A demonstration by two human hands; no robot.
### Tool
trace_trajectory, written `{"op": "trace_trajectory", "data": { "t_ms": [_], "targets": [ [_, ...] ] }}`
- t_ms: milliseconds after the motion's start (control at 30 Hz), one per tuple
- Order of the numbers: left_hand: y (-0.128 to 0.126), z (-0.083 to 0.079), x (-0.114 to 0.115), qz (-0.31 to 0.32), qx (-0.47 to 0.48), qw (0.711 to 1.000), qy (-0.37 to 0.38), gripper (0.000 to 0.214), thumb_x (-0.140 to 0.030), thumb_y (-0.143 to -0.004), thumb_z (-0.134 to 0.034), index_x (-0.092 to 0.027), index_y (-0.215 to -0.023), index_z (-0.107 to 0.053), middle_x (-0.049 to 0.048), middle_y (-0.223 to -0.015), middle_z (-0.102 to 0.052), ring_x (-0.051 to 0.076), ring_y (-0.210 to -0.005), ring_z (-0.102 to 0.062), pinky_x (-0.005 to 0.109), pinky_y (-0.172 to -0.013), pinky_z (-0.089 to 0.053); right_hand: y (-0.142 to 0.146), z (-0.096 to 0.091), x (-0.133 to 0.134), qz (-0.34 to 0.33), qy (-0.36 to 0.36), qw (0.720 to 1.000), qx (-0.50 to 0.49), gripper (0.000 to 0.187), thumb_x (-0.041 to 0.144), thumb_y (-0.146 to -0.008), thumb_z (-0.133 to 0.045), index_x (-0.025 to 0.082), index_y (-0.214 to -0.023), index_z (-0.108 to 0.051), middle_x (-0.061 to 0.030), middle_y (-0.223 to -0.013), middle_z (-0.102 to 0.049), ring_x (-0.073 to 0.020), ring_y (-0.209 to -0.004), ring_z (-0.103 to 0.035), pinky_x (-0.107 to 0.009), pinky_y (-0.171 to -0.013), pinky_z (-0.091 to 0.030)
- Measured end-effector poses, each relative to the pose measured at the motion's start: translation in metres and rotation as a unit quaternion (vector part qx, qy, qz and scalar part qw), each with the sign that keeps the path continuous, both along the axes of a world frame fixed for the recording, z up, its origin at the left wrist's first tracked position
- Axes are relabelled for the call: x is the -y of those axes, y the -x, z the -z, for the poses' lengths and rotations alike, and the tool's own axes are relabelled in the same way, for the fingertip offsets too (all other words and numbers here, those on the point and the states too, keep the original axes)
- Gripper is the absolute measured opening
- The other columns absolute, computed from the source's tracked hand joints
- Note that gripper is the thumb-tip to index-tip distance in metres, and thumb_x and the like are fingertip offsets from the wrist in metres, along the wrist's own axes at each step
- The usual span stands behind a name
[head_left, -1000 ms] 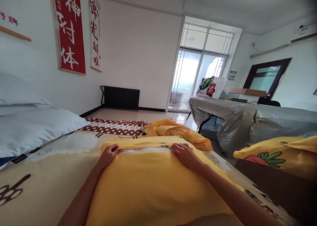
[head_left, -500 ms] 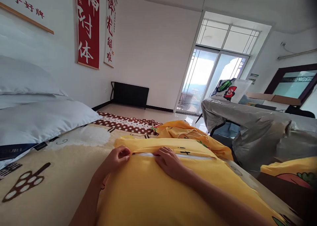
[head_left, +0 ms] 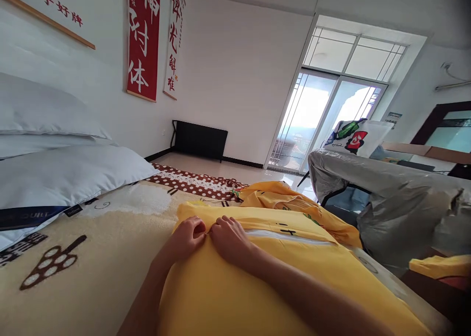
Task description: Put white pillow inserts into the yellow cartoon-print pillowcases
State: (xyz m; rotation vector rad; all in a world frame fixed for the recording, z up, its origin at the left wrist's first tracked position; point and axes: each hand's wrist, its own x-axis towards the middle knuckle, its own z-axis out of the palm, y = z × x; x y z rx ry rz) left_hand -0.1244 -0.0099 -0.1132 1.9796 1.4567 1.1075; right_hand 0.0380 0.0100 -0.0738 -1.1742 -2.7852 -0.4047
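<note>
A stuffed yellow pillowcase (head_left: 228, 297) lies on the bed in front of me. Across its upper part runs a slit with a white strip (head_left: 290, 237) showing in it, likely a zipper or the pillow inside. My left hand (head_left: 188, 238) pinches the yellow fabric at the slit's left end. Right beside it, my right hand (head_left: 231, 240) has its fingers curled down on the same end, closed on what looks like the zipper. Its fingertips are hidden, and the zipper pull cannot be made out.
White pillows (head_left: 81, 176) are on the left of the patterned bedspread (head_left: 121, 243). Crumpled yellow fabric (head_left: 279, 196) lies beyond the pillowcase. To the right are a plastic-covered table (head_left: 397, 179) with a printed bag (head_left: 356, 137) on it, and a box (head_left: 427, 289) holding yellow fabric.
My right hand has slid left along the slit until it meets my left hand. The left hand keeps its pinch at the slit's end. The view has shifted slightly left.
</note>
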Motion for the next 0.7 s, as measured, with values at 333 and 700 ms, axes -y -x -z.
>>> {"op": "trace_trajectory", "data": {
  "t_ms": [333,700],
  "targets": [
    [-0.011,-0.017,0.009,-0.003,-0.077,0.997,-0.028,0.016,-0.027,-0.08,-0.045,-0.018,-0.07,-0.052,0.0025,-0.078,-0.055,0.017,-0.077,-0.051,0.029,-0.07,-0.038,-0.014,0.019,-0.006,-0.031,0.033,0.975,-0.219,0.014,0.017,-0.083,-0.055,0.02,-0.081,-0.069,-0.0023,-0.079,-0.062,-0.0148,-0.082,-0.051,-0.027,-0.075,-0.037],
    [-0.033,-0.022,0.013,-0.108,-0.222,0.969,-0.029,0.018,-0.023,-0.082,-0.041,-0.018,-0.067,-0.049,0.0037,-0.076,-0.057,0.017,-0.074,-0.053,0.029,-0.065,-0.033,-0.028,0.022,-0.002,-0.027,-0.186,0.961,-0.201,0.013,0.009,-0.078,-0.056,0.018,-0.084,-0.063,-0.0061,-0.096,-0.064,-0.0204,-0.09,-0.05,-0.035,-0.08,-0.031]
  ]
}}
